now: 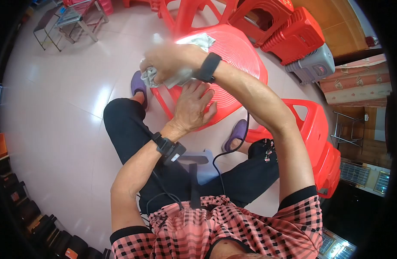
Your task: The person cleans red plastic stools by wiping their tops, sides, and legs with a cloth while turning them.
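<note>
A red plastic stool [246, 58] with a ringed round seat stands in front of me. My right hand [170, 62], blurred by motion, is closed on a pale cloth [149, 77] at the seat's left edge. More whitish cloth lies on the seat beyond that hand. Just nearer to me, my left hand [192, 105] rests on the near left part of the seat with its fingers spread and nothing held. Dark straps are round both wrists.
Stacked red stools [295, 36] and a grey one [313, 64] stand at the back right. A red chair [302, 125] is at the right. A low metal-framed table [79, 19] is at the upper left. A dark cable [215, 162] hangs near my legs.
</note>
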{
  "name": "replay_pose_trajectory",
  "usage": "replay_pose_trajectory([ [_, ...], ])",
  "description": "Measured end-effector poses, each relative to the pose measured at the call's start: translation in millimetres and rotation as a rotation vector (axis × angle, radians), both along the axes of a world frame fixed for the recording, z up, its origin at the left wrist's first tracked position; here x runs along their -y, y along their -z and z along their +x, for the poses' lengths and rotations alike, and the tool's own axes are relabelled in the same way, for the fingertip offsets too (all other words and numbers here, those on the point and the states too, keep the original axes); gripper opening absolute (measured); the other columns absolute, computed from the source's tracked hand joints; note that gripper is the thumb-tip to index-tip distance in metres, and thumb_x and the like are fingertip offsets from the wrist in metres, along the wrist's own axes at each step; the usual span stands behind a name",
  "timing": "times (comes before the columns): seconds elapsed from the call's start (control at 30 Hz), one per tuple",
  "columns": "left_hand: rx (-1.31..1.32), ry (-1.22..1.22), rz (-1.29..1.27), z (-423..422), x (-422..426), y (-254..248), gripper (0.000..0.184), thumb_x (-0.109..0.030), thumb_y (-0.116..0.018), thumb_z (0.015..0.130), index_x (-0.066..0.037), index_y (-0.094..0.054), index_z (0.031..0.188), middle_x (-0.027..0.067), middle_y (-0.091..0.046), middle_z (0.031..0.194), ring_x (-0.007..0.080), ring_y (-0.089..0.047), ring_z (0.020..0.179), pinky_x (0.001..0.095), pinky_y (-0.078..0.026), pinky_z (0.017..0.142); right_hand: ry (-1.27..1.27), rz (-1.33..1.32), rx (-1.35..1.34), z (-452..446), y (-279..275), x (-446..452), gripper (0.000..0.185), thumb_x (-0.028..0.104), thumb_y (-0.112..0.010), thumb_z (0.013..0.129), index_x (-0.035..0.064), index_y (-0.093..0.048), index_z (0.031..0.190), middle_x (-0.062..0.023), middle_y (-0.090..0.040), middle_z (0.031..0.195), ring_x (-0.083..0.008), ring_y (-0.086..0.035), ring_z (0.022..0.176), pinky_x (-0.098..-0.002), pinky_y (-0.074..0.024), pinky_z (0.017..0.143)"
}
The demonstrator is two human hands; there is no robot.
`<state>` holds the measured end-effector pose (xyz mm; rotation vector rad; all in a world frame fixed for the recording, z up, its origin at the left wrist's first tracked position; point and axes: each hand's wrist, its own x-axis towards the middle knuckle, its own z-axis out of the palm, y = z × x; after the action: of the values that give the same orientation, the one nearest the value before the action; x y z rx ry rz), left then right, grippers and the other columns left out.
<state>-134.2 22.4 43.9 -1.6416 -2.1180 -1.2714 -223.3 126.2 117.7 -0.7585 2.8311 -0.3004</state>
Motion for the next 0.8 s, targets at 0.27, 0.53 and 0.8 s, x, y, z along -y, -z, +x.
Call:
replay_pose_trajectory([
  [0.27, -0.014, -0.048, -0.014, -2, -3, 3, 0.025, -0.014, -0.064, 0.071, -0.002, -0.062, 0.093, 0.0127, -0.059, 0.104, 0.0318, -0.055, 0.1, 0.0445, -0.043, 0.089, 0.524, 0.013, 0.032, -57, 34, -81, 0.054, 0.046, -0.058, 0.078, 0.0112, -0.063, 0.12, -0.0189, -0.066, 0.11, -0.0349, -0.062, 0.105, -0.0449, -0.048, 0.091],
  [0.53, -0.009, -0.067, -0.016, -2, -3, 7, 0.024, -0.013, -0.063, 0.072, -0.003, -0.062, 0.094, 0.0117, -0.059, 0.104, 0.0311, -0.056, 0.101, 0.044, -0.042, 0.091, 0.976, -0.055, -0.244, 28, 53, -243, 0.064, 0.052, -0.054, 0.081, 0.0062, -0.055, 0.126, -0.0257, -0.062, 0.115, -0.0396, -0.059, 0.109, -0.0454, -0.0451, 0.094],
  [0.8, -0.101, -0.088, -0.046, 2, -9, 9, 0.022, -0.012, -0.062, 0.073, -0.004, -0.061, 0.094, 0.0117, -0.059, 0.103, 0.0311, -0.055, 0.102, 0.045, -0.039, 0.092, 1.246, -0.504, -0.334, 164, 77, -231, 0.059, 0.044, -0.059, 0.079, 0.0042, -0.053, 0.121, -0.0275, -0.062, 0.111, -0.0409, -0.06, 0.104, -0.0436, -0.0465, 0.09],
])
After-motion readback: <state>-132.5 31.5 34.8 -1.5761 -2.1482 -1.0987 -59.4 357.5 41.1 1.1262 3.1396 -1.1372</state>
